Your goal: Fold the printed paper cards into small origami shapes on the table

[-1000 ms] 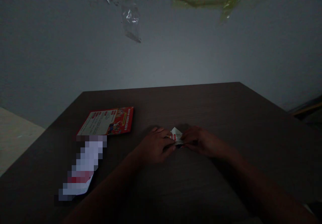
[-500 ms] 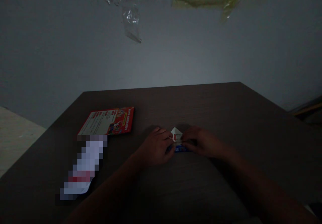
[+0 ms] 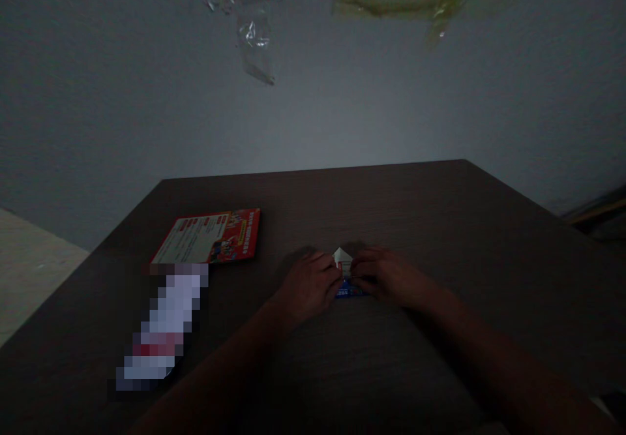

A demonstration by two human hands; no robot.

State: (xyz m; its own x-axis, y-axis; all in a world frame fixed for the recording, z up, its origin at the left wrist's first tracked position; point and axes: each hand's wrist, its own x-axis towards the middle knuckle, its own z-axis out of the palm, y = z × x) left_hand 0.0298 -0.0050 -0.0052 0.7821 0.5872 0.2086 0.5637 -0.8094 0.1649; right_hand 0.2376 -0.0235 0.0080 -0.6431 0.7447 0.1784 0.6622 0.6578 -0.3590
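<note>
Dim rm., head view, L to R. Far L: strip of pale floor [image 3: 39,272], lower than the tabletop [image 3: 313,207], whose L side slants inward to a far corner. Tabletop is dark brown w/ faint horiz. grain; its far edge runs nearly level across the grey wall [image 3: 313,109], which is brightest near ctr. On the tabletop, L side: a whitish item w/ a red patch [image 3: 166,317], pixelated, details n/a; its upper end reaches the near edge of a red-and-white printed card [image 3: 205,238], lying flat, small text on its pale part. Above, on the wall: a crinkled strip of clear tape [image 3: 257,47], hanging askew w/ bright glints. Near ctr. of the tabletop: left hand [image 3: 310,286], grip closed on the L edge of a folded paper [image 3: 343,257]. Paper sits betw. the hands, pale pointed tip toward the wall, red mark mid, blue printed part on the near side; remainder hidden by fingers. Right hand [image 3: 384,277]: grip closed on the paper's R edge, thumb and fingers drawn together. Higher up, R of ctr.: yellowish tape [image 3: 386,3] on the wall, one horiz. strip crossed by a slanting one. Far R: dark objs. [image 3: 604,216] beyond the tabletop, too dim to ID.
</note>
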